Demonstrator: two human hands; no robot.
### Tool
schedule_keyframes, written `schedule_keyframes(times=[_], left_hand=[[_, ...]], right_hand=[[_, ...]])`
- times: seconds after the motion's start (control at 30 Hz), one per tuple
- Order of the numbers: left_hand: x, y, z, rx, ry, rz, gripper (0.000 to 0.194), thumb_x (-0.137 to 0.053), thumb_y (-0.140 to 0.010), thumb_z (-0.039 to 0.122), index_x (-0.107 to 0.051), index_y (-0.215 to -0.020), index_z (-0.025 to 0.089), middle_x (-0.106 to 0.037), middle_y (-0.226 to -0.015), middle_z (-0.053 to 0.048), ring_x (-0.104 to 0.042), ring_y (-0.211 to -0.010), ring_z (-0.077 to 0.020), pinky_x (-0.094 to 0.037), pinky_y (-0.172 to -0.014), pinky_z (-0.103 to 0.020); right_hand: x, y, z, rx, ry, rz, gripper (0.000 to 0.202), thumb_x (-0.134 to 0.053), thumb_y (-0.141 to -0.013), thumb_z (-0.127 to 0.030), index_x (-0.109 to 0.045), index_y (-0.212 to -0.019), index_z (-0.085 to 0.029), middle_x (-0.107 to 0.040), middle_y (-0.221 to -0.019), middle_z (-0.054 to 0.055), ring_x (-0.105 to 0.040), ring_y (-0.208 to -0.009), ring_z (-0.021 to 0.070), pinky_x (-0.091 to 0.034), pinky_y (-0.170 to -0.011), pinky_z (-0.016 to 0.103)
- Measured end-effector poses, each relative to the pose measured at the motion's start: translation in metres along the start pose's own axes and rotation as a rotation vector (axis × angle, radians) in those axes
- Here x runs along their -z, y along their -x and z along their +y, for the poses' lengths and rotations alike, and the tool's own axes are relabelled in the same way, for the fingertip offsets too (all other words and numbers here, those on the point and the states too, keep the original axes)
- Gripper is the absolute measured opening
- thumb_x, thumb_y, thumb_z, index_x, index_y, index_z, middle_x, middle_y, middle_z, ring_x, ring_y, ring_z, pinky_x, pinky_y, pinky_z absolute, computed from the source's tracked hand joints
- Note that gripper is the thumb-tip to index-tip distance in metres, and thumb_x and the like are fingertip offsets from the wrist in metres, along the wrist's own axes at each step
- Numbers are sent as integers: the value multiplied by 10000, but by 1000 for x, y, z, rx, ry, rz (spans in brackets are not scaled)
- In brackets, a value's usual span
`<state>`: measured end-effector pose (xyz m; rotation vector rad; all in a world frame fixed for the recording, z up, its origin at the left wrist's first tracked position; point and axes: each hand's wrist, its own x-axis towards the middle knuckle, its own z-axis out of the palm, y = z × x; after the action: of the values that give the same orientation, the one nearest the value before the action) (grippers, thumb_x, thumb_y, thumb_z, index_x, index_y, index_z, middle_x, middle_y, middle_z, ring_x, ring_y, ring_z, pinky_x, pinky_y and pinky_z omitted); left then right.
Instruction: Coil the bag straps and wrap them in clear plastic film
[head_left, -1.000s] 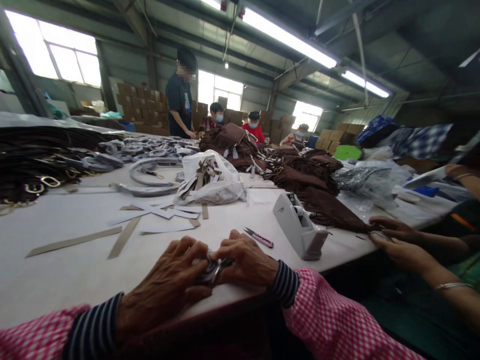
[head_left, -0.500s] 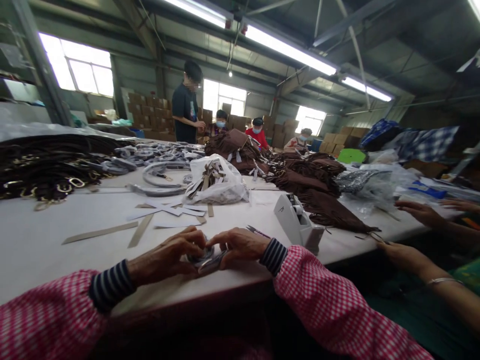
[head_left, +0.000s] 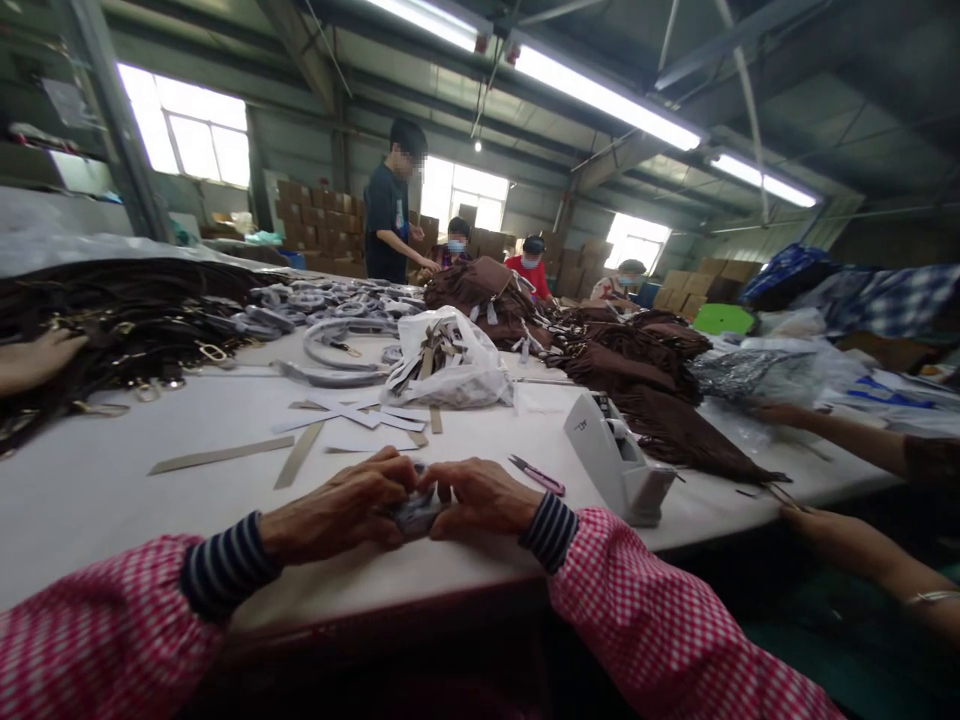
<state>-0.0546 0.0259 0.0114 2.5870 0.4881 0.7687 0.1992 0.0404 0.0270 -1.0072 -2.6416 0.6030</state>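
Observation:
My left hand (head_left: 337, 508) and my right hand (head_left: 484, 497) meet near the table's front edge. Between them sits a small grey-wrapped coil (head_left: 417, 514), which looks like a rolled strap. Fingers of both hands curl closed around its two sides; its underside and part of its top are hidden. Just right of my right hand lie thread snips (head_left: 537, 474) with a pink handle. Beyond my hands are flat beige strips (head_left: 300, 455) and white paper strips (head_left: 352, 415), some crossing each other.
A white tape dispenser (head_left: 600, 450) stands at right, beside heaped brown fringed bags (head_left: 637, 375). A plastic bag of strips (head_left: 457, 375) is mid-table. Dark straps (head_left: 150, 320) pile at left, where a co-worker's hand (head_left: 49, 355) reaches in. Another co-worker's hand (head_left: 814, 520) is at right.
The coil between my hands looks more compact, its loose loop no longer showing. A co-worker's hand has come in at left. The standing person's arm has reached lower. My view has shifted slightly left.

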Motion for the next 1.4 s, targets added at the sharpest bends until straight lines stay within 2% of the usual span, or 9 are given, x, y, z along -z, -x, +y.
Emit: schedule_keyframes(times=[0.1,0.27,0.4,0.53,0.67,0.83,0.97,1.17,1.4], left_hand=[[17,1,-12,-60,86,-60,237,-642,-999,222,-543,-1208,271,-569,-1305,-81,-527,-1175,-225,-494,-955,-358],[38,-5,-12,16,-95,-183,301,-698,-947,218,-625,-1227,302,-590,-1375,-67,-519,-1260,-271,-447,-1038,-390],[19,-7,-3,122,-310,-82,214,-693,-921,211,-673,-1126,266,-646,-1192,-58,-557,-1099,-264,-454,-925,-359],[-1,-7,-5,121,-195,27,184,-559,-913,81,-649,-1027,194,-610,-1053,-62,-565,-946,-210,-453,-831,-314],[12,-15,-8,157,-116,-84,164,-593,-858,54,-683,-899,185,-639,-1003,-44,-585,-943,-206,-446,-821,-291],[36,-22,-16,122,-56,-213,172,-610,-884,86,-733,-920,201,-696,-1040,-50,-626,-977,-215,-466,-866,-287],[23,-16,-16,138,-187,-155,167,-664,-938,293,-689,-1087,220,-667,-1089,-58,-595,-990,-234,-467,-862,-313],[-12,-15,1,284,-323,29,186,-555,-1029,354,-633,-928,218,-612,-895,-24,-519,-883,-219,-417,-777,-321],[3,-15,-9,152,-166,-43,154,-563,-1032,329,-648,-980,211,-642,-992,-36,-541,-937,-213,-424,-829,-312]], right_hand=[[4,0,6,19,67,23,517,-900,-794,-354,-669,-1248,-267,-705,-997,-3,-649,-874,189,-406,-744,272],[-7,-20,6,154,193,74,175,-810,-896,-347,-722,-955,-208,-684,-944,16,-630,-903,190,-377,-718,270],[-15,-29,6,189,133,134,196,-828,-873,-366,-717,-930,-215,-690,-928,9,-628,-900,194,-378,-721,263],[-1,-22,16,110,-43,43,270,-871,-802,-206,-736,-1035,-220,-676,-885,-32,-617,-817,156,-400,-710,236],[12,-14,23,71,4,-20,406,-848,-832,-186,-743,-1214,-280,-668,-913,-32,-569,-740,126,-386,-694,234],[0,-20,16,105,80,32,256,-830,-875,-295,-784,-1127,-283,-681,-955,4,-608,-837,168,-376,-715,258],[-8,-24,14,86,24,57,187,-834,-862,-246,-793,-1044,-254,-691,-955,4,-625,-866,176,-388,-729,255],[5,-24,28,63,-172,-27,339,-851,-818,-219,-766,-1144,-188,-667,-850,-21,-620,-770,141,-437,-695,228],[12,-25,32,10,-279,-58,440,-930,-727,-287,-778,-1134,-216,-653,-861,-33,-557,-704,111,-413,-644,220]])
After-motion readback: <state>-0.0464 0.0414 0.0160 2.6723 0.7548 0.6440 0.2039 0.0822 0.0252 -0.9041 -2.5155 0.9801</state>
